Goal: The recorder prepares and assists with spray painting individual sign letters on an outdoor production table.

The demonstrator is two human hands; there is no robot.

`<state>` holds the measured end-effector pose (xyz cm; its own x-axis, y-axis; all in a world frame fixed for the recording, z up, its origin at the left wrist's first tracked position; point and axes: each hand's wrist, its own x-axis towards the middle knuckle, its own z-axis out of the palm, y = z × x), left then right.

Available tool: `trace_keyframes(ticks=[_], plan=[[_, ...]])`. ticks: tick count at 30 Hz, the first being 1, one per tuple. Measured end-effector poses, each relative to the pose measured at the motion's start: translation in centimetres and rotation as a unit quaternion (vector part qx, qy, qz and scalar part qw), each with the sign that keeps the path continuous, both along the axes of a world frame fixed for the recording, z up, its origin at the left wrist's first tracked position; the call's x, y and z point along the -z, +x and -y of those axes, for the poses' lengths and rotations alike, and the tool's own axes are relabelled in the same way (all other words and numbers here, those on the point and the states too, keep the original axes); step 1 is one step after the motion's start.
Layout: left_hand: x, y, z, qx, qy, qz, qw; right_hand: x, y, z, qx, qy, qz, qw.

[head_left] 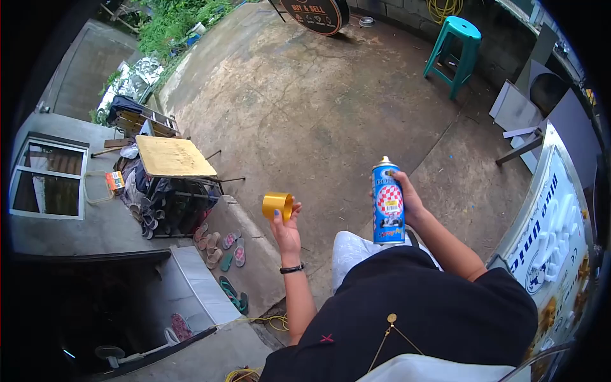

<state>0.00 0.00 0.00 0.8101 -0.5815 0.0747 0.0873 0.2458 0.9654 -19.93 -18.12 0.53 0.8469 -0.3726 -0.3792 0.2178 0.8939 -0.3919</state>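
In my right hand (412, 198) is an upright blue spray paint can (388, 210) with a red-and-white checkered patch. Its cap is off, and the pale nozzle shows at the top. My fingers wrap around the can from its right side. My left hand (287, 232), off to the left and apart from the can, holds a shiny gold plastic cap (277, 205). The thumb and fingers grip the cap at its lower and right side, with its hollow end turned to the right.
A teal plastic stool (456, 54) stands back right. At left, a yellowish board (175, 156) tops a shoe rack, with sandals (234, 245) on the ledge below. A white sign panel (550, 235) stands close on my right. A round black sign (316, 14) sits at the far edge.
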Motion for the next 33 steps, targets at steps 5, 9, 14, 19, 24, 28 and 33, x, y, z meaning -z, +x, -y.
trace_keyframes(ticks=[5, 9, 14, 19, 24, 28, 33], plan=[[1.6, 11.4, 2.0, -0.032, -0.049, -0.084, 0.995, 1.9, 15.3, 9.1, 0.059, 0.122, -0.008, 0.991], [2.5, 23.5, 7.0, -0.027, -0.064, -0.113, 0.991, 3.8, 30.3, 9.5, 0.058, -0.044, -0.018, 0.997], [-2.2, 42.5, 16.0, 0.021, -0.096, -0.088, 0.991, 0.2, 52.1, 17.1, 0.216, 0.080, -0.079, 0.970], [-6.6, 58.7, 27.0, 0.069, -0.092, -0.048, 0.992, -4.9, 64.3, 19.8, 0.099, -0.208, 0.039, 0.972], [-6.1, 70.8, 39.4, 0.198, -0.036, -0.039, 0.979, -5.8, 77.5, 27.3, 0.029, -0.440, 0.051, 0.896], [-4.8, 81.6, 46.9, 0.265, -0.030, -0.046, 0.963, -4.6, 88.9, 34.8, 0.012, -0.422, 0.071, 0.904], [-6.6, 97.2, 55.7, 0.242, -0.053, 0.013, 0.969, -6.2, 105.9, 45.0, 0.008, -0.471, 0.097, 0.877]])
